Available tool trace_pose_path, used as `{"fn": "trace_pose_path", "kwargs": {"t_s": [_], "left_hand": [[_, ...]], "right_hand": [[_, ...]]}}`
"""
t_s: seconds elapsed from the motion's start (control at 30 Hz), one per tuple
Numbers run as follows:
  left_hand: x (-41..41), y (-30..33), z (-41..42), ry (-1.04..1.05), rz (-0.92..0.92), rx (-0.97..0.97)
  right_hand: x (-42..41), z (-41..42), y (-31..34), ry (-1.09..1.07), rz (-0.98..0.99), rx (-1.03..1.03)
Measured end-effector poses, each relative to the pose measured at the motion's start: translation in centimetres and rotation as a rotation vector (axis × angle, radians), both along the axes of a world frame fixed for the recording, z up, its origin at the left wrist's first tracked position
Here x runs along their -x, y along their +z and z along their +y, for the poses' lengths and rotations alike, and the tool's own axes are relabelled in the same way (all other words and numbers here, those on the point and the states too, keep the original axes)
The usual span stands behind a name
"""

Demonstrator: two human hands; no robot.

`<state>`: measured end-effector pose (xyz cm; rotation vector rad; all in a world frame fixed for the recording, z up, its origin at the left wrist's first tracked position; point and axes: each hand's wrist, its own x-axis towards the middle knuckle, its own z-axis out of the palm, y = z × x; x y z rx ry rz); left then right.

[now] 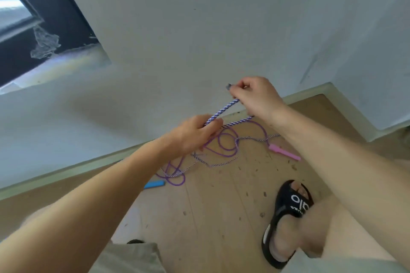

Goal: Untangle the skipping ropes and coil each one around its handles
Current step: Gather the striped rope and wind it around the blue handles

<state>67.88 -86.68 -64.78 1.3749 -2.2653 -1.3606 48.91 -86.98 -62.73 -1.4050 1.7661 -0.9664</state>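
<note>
Early stage, by the look. Nearest, at 5 o'clock, sandal (286, 217). Centre floor: purple rope (224, 146) still looped through striped rope (221, 111), pink handle (284, 152) and blue handle (154, 184) lying loose, nothing coiled. Higher, left hand (195, 135) and right hand (255, 97) each pinching a striped stretch.

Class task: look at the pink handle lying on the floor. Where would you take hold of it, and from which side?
Grip the pink handle round its thicker end, nearest the rope, coming from above. It lies flat on the wooden floor, apart from the tangle, so its top and long sides are free. Probably use the right hand, which is nearer.
</note>
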Motion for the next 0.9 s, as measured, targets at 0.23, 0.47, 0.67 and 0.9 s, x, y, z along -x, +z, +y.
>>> {"fn": "trace_pose_path", "kwargs": {"t_s": [0.23, 0.47, 0.67, 0.9], "left_hand": [[0.1, 0.3, -1.2, -0.055, -0.217, 0.314], [1.0, 0.0, -1.3, -0.036, -0.019, 0.268], [1.1, 1.0, -4.2, -0.075, -0.072, 0.247], [0.2, 1.2, -7.0, -0.122, -0.115, 0.273]], "right_hand": [[1.3, 0.2, 1.8, 0.262, 0.52, -0.109], [-4.6, -0.2, 0.0, 0.442, 0.339, -0.031], [-4.2, -1.9, -0.9, 0.315, 0.405, 0.06], [-0.1, -4.9, -0.7, 0.153, 0.721, 0.041]]}}
